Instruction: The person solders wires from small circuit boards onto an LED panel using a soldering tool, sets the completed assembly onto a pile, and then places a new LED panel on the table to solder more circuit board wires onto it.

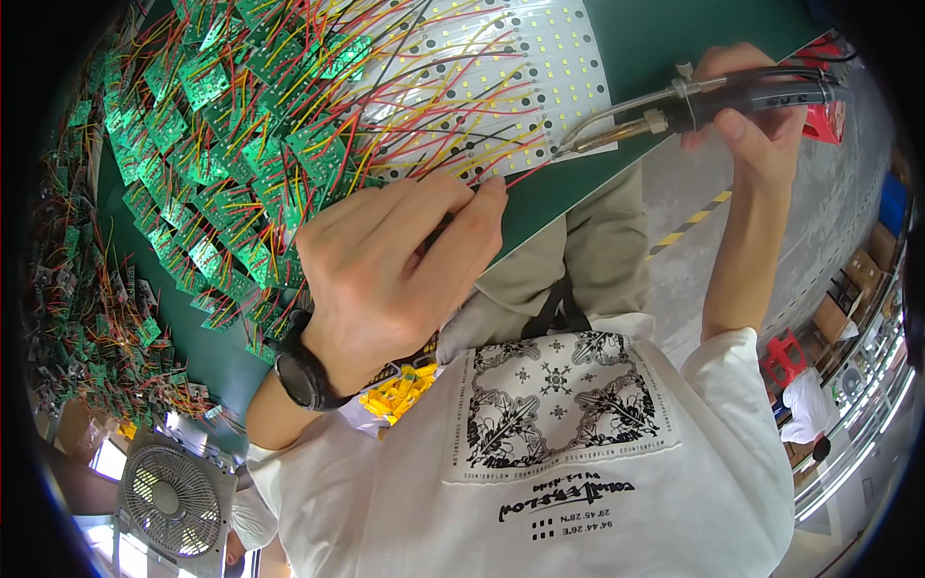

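My right hand [752,116] is wrapped round the black handle of a soldering iron [718,99] with a thin metal solder-feed tube along its side. The iron's tip reaches the near right corner of a white LED panel [590,63] dotted with small yellowish chips and black spots. Close to that tip is the end of a red wire [525,176], pinched in the fingertips of my left hand [385,260]. Many green circuit boards [204,82] with red, yellow and black wires lie left of the panel, and their wires spread across it. The left palm is hidden.
The green tabletop [674,39] carries the boards, with more piled at the far left. Yellow pieces [400,393] sit in a bag beside my left forearm. Around the table are a grey fan [166,493], a red stool [785,356] and a person in white [809,405].
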`<state>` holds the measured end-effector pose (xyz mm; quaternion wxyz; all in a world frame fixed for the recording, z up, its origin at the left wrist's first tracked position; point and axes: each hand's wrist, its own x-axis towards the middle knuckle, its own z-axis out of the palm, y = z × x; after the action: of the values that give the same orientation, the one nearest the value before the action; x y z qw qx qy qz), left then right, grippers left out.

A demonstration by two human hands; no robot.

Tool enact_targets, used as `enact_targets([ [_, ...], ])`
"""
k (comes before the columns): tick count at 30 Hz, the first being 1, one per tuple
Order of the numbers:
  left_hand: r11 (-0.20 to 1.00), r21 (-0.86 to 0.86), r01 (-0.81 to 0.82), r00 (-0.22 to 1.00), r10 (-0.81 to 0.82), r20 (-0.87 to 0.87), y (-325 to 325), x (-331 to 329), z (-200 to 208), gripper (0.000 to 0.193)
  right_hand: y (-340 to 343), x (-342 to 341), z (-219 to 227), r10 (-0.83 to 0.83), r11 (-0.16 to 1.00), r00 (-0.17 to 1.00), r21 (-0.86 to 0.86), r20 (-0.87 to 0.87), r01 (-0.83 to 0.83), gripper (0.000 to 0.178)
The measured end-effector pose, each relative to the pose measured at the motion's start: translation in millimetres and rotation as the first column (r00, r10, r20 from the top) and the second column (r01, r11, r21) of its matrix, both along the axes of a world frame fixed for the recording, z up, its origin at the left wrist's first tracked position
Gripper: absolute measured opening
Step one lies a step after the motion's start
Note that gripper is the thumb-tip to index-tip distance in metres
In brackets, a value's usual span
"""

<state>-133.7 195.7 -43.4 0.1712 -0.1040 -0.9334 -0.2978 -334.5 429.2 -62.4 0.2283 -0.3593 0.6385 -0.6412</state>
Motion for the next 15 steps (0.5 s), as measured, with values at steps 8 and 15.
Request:
enact_targets([
  [8,1.000,0.011,-0.004,1.000,0.004,0.009,-1.4,1.2,0.7,0.023,-0.6,-2.2,-0.4,0.043,0.999,0.999,-0.019,0.030,-0.043,0.039],
  [15,1.000,0.013,-0.024,1.000,0.024,0.008,-2.3,-1.2,2.8,0.017,-2.8,-8.6,4.6,-0.008,0.997,0.993,-0.072,0.118,0.017,0.033],
])
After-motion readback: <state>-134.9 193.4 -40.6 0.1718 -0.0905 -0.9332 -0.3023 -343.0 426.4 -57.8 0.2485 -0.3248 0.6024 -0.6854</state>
